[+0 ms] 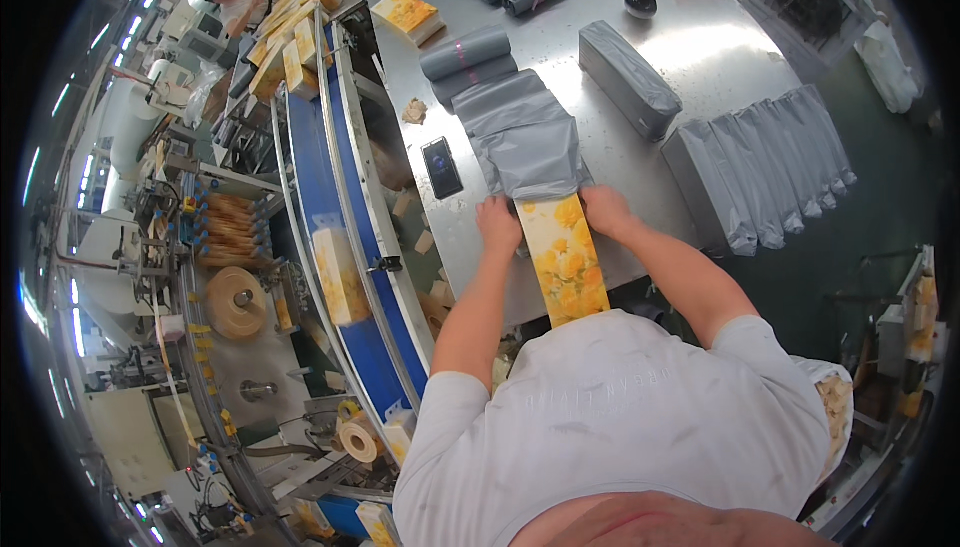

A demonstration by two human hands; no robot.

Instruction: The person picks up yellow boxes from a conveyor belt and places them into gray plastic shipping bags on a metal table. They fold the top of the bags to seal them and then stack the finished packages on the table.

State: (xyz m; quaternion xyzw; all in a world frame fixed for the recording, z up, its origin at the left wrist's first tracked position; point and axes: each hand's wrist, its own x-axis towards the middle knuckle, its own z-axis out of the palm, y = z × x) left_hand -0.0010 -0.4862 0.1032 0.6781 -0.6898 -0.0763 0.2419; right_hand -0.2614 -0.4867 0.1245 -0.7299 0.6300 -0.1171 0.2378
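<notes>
A long pack with a yellow flower print (565, 262) reaches from my chest to the mouth of a grey plastic bag (535, 152), its far end covered by the bag. My left hand (498, 225) grips the bag's edge at the left side of the pack. On the other side, my right hand (606, 213) has its fingers closed at the bag's right edge. The fingertips of both hands are partly hidden by the plastic. More grey bags (500, 97) lie flat just beyond, beside rolled grey bags (467, 55) tied with pink string.
Filled grey bags (760, 162) stand in a row at the metal table's right; another filled bag (628, 79) lies nearer the middle. A phone (442, 168) rests left. Left of the table, a blue conveyor (325, 162) carries a flower-printed pack (340, 277). Another person (240, 5) is far left.
</notes>
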